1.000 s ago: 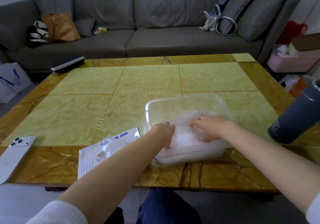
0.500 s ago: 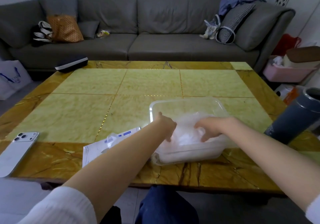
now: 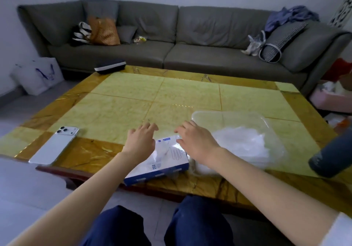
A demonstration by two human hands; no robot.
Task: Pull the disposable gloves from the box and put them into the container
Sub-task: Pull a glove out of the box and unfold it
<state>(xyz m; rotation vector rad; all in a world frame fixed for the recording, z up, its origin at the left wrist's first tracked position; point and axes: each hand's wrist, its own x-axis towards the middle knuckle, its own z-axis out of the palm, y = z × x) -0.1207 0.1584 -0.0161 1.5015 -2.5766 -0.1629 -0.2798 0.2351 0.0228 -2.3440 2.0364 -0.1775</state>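
Note:
A flat white and blue glove box lies at the near edge of the table. My left hand hovers over its left end with fingers spread and holds nothing. Over the box's right end my right hand is spread the same way, empty. Right of the box stands a clear plastic container, and a heap of thin clear gloves fills its near half.
A white phone lies on the yellow table at the near left. A dark grey bottle stands at the right edge. A dark case sits at the table's far left corner, in front of the grey sofa.
Both hands have come out of the container and moved left over the glove box. The gloves stayed in the container. The camera has swung left.

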